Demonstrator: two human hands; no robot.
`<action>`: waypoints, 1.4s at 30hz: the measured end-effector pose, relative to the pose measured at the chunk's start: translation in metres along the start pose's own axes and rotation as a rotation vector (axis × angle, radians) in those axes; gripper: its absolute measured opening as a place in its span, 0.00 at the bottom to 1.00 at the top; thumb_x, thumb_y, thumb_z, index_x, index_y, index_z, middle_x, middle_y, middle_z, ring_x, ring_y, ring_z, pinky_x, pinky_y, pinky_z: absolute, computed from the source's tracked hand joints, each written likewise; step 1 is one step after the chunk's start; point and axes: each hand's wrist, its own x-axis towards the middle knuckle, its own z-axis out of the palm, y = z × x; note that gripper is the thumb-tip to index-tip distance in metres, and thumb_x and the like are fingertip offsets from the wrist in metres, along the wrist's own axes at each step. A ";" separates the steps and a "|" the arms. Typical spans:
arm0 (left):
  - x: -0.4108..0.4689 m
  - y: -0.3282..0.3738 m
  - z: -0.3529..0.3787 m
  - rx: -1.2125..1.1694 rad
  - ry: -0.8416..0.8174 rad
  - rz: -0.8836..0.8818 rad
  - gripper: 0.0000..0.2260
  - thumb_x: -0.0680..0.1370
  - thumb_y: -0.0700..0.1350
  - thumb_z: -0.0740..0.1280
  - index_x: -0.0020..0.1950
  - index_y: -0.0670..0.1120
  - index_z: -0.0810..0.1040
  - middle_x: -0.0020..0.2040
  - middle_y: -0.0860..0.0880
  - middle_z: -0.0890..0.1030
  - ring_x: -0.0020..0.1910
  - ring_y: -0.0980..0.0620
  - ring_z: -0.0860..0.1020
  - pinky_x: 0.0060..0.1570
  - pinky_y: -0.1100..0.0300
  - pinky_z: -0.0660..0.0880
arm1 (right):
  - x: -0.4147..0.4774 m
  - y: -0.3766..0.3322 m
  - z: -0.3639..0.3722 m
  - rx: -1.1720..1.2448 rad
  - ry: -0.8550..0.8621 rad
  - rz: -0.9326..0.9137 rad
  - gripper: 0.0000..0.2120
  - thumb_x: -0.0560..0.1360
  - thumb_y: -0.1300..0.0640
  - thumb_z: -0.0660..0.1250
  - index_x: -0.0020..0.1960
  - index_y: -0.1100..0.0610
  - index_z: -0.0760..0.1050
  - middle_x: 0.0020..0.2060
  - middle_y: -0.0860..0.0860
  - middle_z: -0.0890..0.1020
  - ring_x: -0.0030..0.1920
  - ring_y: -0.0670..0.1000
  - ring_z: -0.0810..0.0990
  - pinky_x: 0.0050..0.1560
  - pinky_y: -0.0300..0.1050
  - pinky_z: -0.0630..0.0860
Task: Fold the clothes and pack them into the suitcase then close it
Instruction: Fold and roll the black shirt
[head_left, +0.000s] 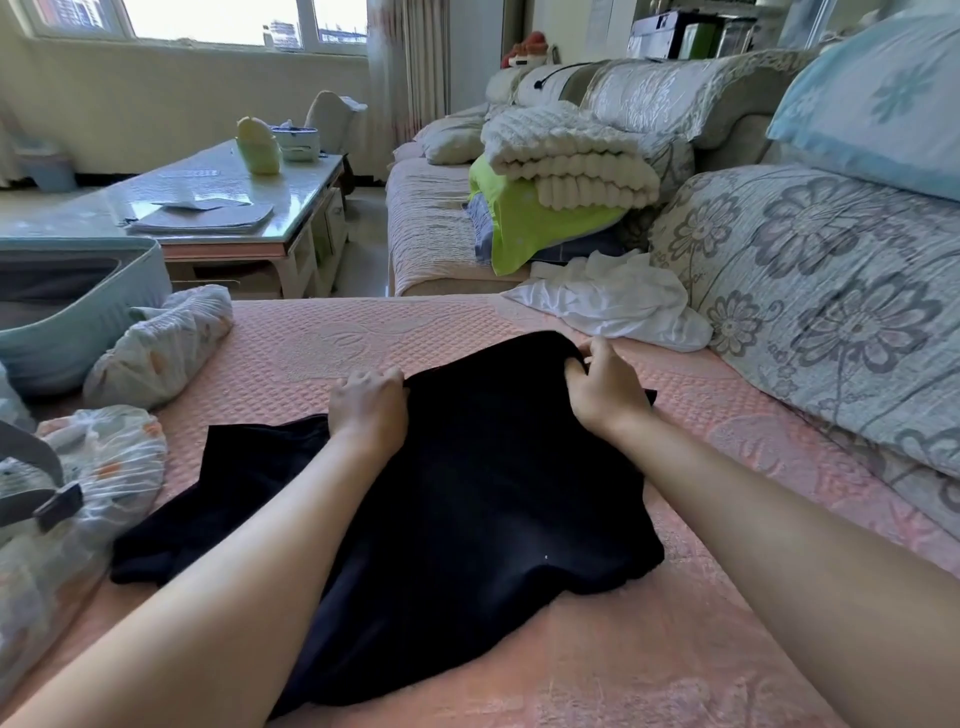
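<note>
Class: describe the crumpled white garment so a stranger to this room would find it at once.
Find the pink quilted cover and follow it to its far right corner, against the big grey-flowered cushion. The white garment lies crumpled there. On that cover it alone is plain white; the black garment lies nearer, and the bundles on the left are patterned.
</note>
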 end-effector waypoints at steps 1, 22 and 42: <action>0.002 0.000 0.003 0.024 -0.010 -0.011 0.10 0.83 0.48 0.58 0.60 0.48 0.75 0.59 0.45 0.80 0.61 0.43 0.75 0.57 0.51 0.69 | 0.006 0.002 0.003 -0.010 0.050 0.035 0.10 0.81 0.52 0.58 0.60 0.52 0.70 0.48 0.51 0.80 0.51 0.56 0.80 0.51 0.50 0.75; -0.092 0.106 -0.031 -0.182 -0.230 0.538 0.19 0.82 0.58 0.57 0.70 0.52 0.69 0.67 0.49 0.70 0.66 0.47 0.69 0.62 0.51 0.68 | -0.088 0.027 -0.032 -0.618 -0.278 0.274 0.21 0.76 0.42 0.58 0.58 0.56 0.76 0.57 0.56 0.80 0.58 0.60 0.79 0.51 0.48 0.73; -0.157 0.136 -0.066 -0.141 -0.310 0.662 0.36 0.70 0.68 0.66 0.74 0.56 0.64 0.72 0.52 0.65 0.71 0.49 0.64 0.67 0.51 0.67 | -0.099 0.063 -0.063 -0.421 -0.110 0.173 0.21 0.83 0.43 0.52 0.67 0.56 0.69 0.63 0.58 0.78 0.62 0.60 0.77 0.59 0.52 0.72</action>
